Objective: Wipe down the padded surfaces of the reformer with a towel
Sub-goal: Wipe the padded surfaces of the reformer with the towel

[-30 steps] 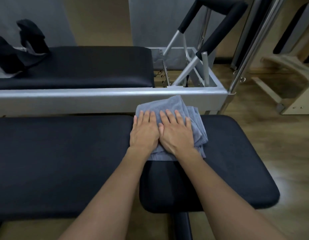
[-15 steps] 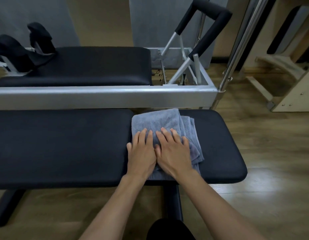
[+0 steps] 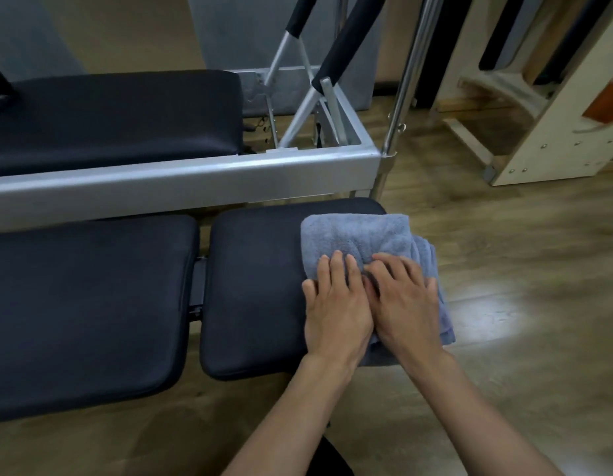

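Pressing the towel (image 3: 360, 235) flat on the right end of the small pad (image 3: 253, 286), my left hand (image 3: 336, 304) and right hand (image 3: 404, 300) lie side by side, fingers straight — best to hold even weight and overlap strokes past the rounded edge.

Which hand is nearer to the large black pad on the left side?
Left. The left hand presses the towel at its left edge, on the side toward the large black pad; the right hand presses it beside the left hand, farther right.
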Available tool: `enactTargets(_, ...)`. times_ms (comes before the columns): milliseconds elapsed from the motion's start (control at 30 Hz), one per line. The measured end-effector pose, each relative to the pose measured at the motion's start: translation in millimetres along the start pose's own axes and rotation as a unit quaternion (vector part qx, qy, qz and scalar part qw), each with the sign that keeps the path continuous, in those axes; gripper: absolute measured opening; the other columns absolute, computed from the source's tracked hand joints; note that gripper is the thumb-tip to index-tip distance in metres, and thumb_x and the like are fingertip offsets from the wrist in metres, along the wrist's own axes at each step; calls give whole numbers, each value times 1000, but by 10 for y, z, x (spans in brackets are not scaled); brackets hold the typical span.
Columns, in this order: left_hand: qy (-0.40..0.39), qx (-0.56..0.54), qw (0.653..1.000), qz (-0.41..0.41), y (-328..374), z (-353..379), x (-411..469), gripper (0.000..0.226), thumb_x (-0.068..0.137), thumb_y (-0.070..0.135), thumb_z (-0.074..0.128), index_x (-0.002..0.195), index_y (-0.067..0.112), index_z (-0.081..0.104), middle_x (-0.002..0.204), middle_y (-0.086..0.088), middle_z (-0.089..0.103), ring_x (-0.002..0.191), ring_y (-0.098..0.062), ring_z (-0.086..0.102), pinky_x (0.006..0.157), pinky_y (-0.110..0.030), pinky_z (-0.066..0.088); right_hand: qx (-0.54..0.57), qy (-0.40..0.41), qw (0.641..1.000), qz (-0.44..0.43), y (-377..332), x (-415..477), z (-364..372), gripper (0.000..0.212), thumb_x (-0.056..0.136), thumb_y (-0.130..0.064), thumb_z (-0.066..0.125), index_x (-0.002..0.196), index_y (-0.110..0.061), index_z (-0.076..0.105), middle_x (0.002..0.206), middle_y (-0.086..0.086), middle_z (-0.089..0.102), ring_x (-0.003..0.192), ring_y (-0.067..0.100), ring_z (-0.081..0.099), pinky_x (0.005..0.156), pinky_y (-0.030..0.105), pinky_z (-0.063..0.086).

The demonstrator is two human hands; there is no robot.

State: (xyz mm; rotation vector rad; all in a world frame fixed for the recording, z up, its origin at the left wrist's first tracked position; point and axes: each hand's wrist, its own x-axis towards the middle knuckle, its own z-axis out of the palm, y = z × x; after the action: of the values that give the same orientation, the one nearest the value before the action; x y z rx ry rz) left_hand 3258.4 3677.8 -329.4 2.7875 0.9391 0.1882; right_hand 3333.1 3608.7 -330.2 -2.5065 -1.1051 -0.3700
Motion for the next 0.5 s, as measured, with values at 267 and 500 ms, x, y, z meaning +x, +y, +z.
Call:
enactTargets(267,9,-10,999,45,-35,13,1017,50,104,28,22,150,10,23,159,-8,21,145,-26,15,110,-49,21,-37,-51,997,50,197,851,353,40,102,-41,37,136,-23,48,143,0,48,125,27,42,89,49,36)
enactTargets(500,39,-9,999,-11,-897,-151,1295,47,103,28,23,146,10,32,152,-5,31,138,-23,24,103,-43,25,-82,-100,991,-43,-521,1335,736,44,102,-42,25,138,-25,43,146,4,44,130,31,37,96,52,29)
